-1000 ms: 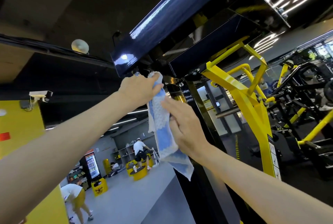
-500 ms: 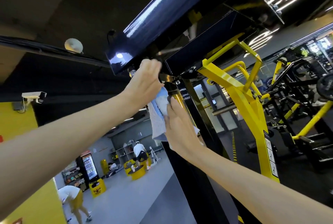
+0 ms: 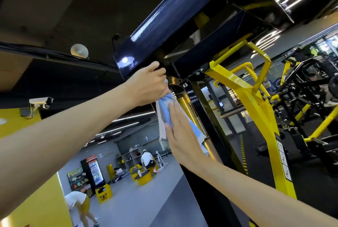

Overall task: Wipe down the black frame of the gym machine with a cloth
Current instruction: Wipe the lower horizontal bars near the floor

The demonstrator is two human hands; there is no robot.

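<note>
The gym machine's glossy black frame has an overhead beam (image 3: 164,16) and an upright post (image 3: 206,128) below it. A blue and white cloth (image 3: 165,111) hangs against the top of the post. My left hand (image 3: 148,86) grips the cloth's upper end just under the beam's corner. My right hand (image 3: 181,135) lies flat with straight fingers on the cloth, pressing it to the post. Much of the cloth is hidden behind both hands.
Yellow machine arms (image 3: 243,95) and more black and yellow equipment (image 3: 311,89) stand to the right. Far below left are a drinks fridge (image 3: 93,172), yellow stools (image 3: 144,175) and people (image 3: 148,159) on the grey floor. A security camera (image 3: 40,101) sits on the yellow wall.
The cloth hung loose from my left hand before. My right hand has pressed it flat to the post, and my left hand has moved up to the beam's corner.
</note>
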